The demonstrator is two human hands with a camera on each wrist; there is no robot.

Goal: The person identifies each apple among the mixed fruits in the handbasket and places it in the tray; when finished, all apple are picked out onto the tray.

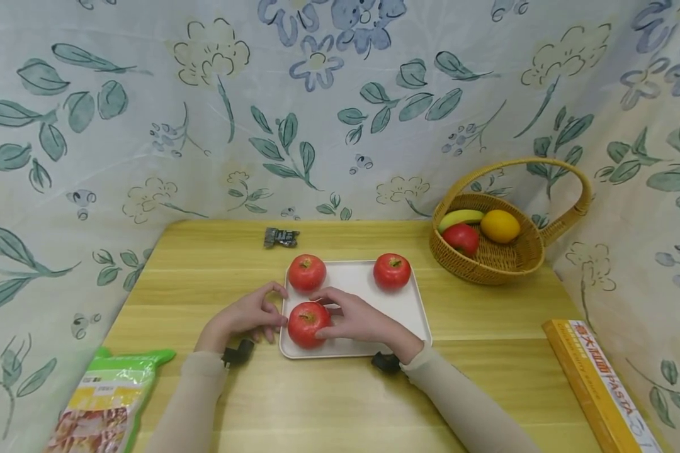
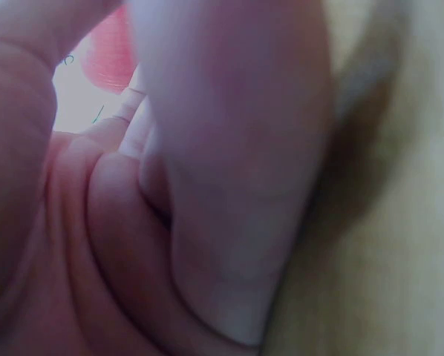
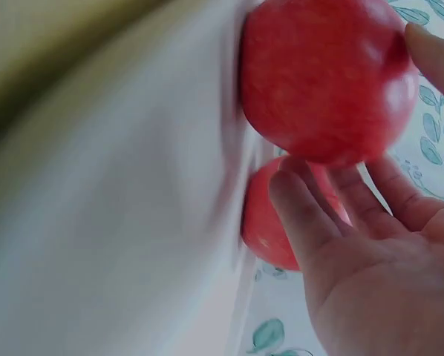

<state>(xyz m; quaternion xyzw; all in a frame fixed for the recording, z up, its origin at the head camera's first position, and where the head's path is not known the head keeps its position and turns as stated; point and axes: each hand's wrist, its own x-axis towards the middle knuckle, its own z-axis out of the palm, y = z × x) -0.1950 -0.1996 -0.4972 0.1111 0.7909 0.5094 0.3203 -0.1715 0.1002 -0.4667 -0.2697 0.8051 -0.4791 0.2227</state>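
On the left part of a white tray (image 1: 368, 321) rests a red apple (image 1: 306, 325), gripped from its right side by my right hand (image 1: 354, 318). The right wrist view shows that apple (image 3: 326, 78) with the thumb on one side and fingers on the other. My left hand (image 1: 251, 313) is at the tray's left edge with loosely bent fingers, holding nothing; whether its thumb touches the apple I cannot tell. Behind the gripped apple sits a second apple (image 1: 306, 272). A third apple (image 1: 392, 272) occupies the tray's back right corner.
A wicker basket (image 1: 487, 277) at the back right holds a banana, a red fruit and a yellow-orange fruit. Behind the tray lies a small black packet (image 1: 281, 237). A green-edged bag (image 1: 102, 399) is front left, a yellow pasta box (image 1: 595, 384) front right.
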